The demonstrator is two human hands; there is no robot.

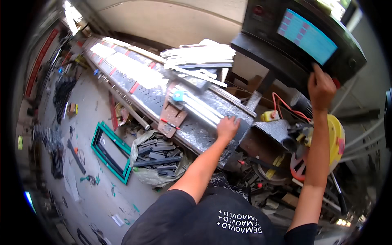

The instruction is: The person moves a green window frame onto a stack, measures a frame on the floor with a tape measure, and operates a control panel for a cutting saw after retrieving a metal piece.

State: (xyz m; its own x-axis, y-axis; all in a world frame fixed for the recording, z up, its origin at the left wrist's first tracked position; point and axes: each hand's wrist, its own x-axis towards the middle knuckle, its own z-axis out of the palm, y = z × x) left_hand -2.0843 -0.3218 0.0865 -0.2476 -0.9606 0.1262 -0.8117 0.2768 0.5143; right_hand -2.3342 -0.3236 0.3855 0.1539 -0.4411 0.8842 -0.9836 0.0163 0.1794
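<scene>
My left hand (228, 128) is closed over the near end of a silver metal profile (200, 108), which lies lengthwise on the machine's dark bed (222, 154). A round blue piece (178, 96) sits at the profile's far end, next to a brownish plate (171, 116) with holes. On that plate lies a red and black pen-like thing (169, 124). Raised on the right, my right hand (321, 87) holds nothing; its index finger points at the lower edge of a lit touch screen (308, 36) and the other fingers are curled in.
Pale strips (198, 56) are stacked behind the bed. A sack (141, 167) of dark offcuts stands left of it, beside a green frame (98, 141) on the floor. Near my right forearm are a yellow round guard (335, 141) and an orange cable (286, 104).
</scene>
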